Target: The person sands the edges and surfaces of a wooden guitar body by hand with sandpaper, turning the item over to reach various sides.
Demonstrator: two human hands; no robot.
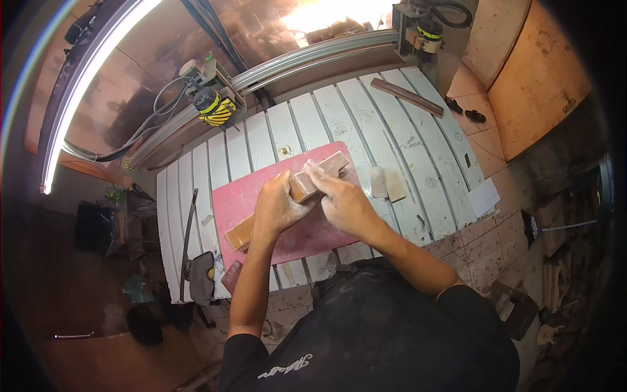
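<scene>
A long, dusty wooden bar (pixel 241 232) lies slantwise over a pink-red mat (pixel 297 243), its far end to the upper right. My left hand (pixel 277 206) is closed around the middle of the bar. Toward the far end, my right hand (pixel 343 201) is closed against the bar, with its fingertips on the pale, dusty upper face. Whether a thin sheet lies under those fingertips I cannot tell. White dust coats the fingers of both hands. Right of the mat, two small pale blocks (pixel 379 183) rest side by side on the slatted table (pixel 356 117).
A dark wooden strip (pixel 406 97) lies at the far right of the table. At the left edge sits a grey power tool (pixel 201 277) with a hose. Behind runs a metal rail (pixel 313 60) carrying a machine head (pixel 214 108). White paper (pixel 484 197) overhangs the right edge.
</scene>
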